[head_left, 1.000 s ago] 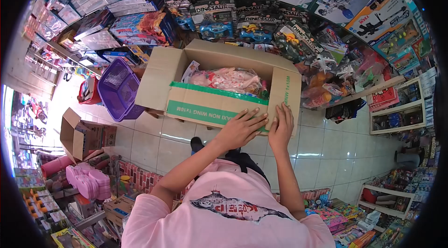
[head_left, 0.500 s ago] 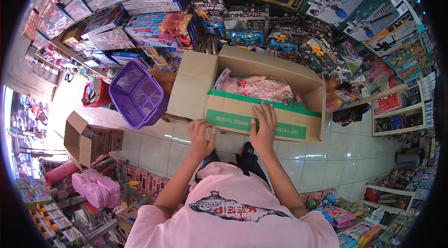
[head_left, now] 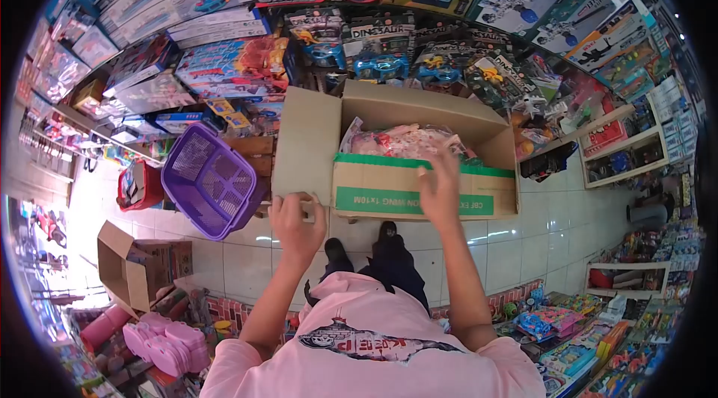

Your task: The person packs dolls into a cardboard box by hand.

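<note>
An open cardboard box [head_left: 426, 197] with green printed tape along its front stands before me. Inside lies pink patterned stuff in clear plastic [head_left: 396, 141]; its kind I cannot make out. My left hand [head_left: 298, 227] is at the lower edge of the box's left flap [head_left: 308, 144], fingers bent and apart, with nothing visible in them. Over the front wall reaches my right hand [head_left: 441, 182], thumb apart and fingers stretched above the pink contents. Its fingertips are smeared by motion, so contact with the contents cannot be told.
To the left is a purple plastic basket [head_left: 212, 181], with a red basket [head_left: 140, 185] beyond it. Another open carton [head_left: 123, 267] sits on the tiled floor. Packed toys [head_left: 381, 43] fill the shelves behind the box. More goods [head_left: 550, 323] lie behind me at both sides.
My right hand has lifted from the front wall and moved slightly right and inward over the contents. My left hand has shifted left to the flap's edge. The view has shifted a little.
</note>
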